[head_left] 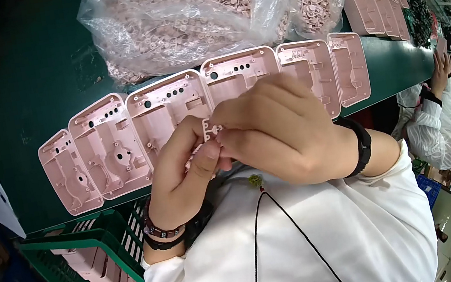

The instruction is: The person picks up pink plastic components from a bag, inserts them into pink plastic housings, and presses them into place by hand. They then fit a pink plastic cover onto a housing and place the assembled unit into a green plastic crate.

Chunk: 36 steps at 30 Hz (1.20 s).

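My left hand and my right hand meet close under the camera, both pinching one small pale pink plastic part between thumbs and fingertips. Behind them a row of several pink plastic housing shells lies open side up along the front edge of the green table. The right hand hides part of the shells in the middle of the row.
Clear plastic bags full of small pink parts lie behind the row. More pink shells line the table at far right. A green basket of stacked pink shells stands at lower left. Another person in white works at right.
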Motion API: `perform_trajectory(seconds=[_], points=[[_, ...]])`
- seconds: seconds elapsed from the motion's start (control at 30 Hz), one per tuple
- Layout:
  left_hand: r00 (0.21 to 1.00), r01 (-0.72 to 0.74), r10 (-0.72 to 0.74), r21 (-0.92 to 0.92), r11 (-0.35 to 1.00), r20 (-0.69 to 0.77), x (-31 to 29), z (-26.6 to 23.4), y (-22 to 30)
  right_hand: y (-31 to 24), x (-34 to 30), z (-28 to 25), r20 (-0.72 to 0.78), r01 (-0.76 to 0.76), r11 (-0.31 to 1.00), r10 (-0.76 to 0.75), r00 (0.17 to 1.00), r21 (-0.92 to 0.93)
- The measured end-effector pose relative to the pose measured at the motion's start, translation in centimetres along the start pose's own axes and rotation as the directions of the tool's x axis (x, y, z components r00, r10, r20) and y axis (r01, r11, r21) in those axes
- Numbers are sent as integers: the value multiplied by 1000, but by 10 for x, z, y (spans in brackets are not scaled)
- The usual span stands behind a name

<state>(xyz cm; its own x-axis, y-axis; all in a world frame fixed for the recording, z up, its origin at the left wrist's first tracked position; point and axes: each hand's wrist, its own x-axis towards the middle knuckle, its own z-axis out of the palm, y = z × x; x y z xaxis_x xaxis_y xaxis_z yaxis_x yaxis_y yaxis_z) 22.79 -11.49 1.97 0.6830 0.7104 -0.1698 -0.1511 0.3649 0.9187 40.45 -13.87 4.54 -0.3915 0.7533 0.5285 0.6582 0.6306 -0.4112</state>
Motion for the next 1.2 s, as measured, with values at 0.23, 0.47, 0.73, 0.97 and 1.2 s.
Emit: perform_trajectory(seconds=[0.23,0.47,0.73,0.97,1.2], points=[[966,-11,-82,357,934,244,5,-10,7,1,-18,-7,134,-100,988,84,987,121],[906,-147,-61,448,882,418,13,-16,8,10,-10,-18,240,-18,989,-18,971,146],[975,-89,108,105,991,-193,-4,-29,9,76,10,-25,367,26,926,124,922,-377],[967,-103,125,107,989,-222,-15,-31,3,84,10,0,559,231,892,29,829,-388],[961,-95,107,61,994,-253,-14,-29,0,81,10,-11,670,262,876,89,737,-405]])
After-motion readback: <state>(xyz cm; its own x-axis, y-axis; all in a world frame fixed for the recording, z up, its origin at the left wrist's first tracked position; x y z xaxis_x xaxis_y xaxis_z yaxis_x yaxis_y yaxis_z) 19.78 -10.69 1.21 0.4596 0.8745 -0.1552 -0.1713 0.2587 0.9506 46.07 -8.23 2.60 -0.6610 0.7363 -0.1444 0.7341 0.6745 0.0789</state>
